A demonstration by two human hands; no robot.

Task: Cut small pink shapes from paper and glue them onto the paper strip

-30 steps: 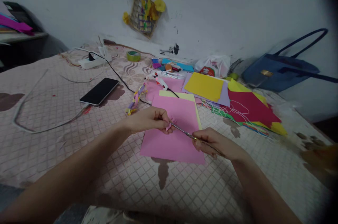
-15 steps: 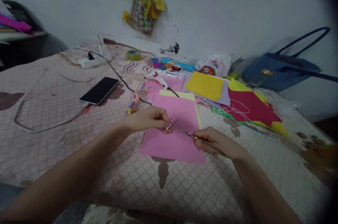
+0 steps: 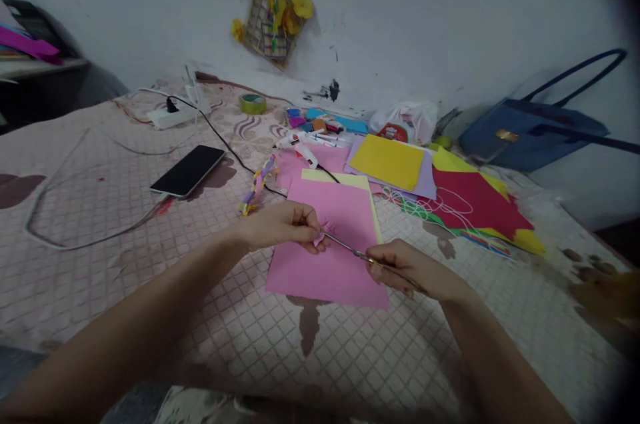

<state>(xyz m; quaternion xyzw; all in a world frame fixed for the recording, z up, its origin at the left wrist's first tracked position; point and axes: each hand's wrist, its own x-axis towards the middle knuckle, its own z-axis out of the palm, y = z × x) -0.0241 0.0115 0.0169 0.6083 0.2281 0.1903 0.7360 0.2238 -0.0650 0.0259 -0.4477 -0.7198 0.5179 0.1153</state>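
My left hand [image 3: 293, 227] pinches a small cut piece of pink paper [image 3: 319, 239] between thumb and fingers. My right hand [image 3: 403, 267] is closed round the handles of a slim pair of scissors [image 3: 347, 247], whose metal blades point left and reach the pink piece at my left fingertips. Fingers partly cover the handles and the piece. Both hands are above a pink sheet [image 3: 325, 277] that lies over a pale yellow sheet [image 3: 363, 181]. Left of the sheets lies a twisted yellow, purple and pink paper strip [image 3: 259, 185].
Behind the sheets lie a glue gun [image 3: 306, 156] with a black cord and a yellow sheet [image 3: 387, 161]. White string [image 3: 417, 205] and red paper [image 3: 475, 201] lie to the right, near a blue bag [image 3: 530, 131]. A phone [image 3: 188, 171] on a cable, green tape [image 3: 253, 103] and power strip [image 3: 173, 117] are left.
Almost nothing differs. Both hands stay in place, with the scissors' tip still at the pink piece.
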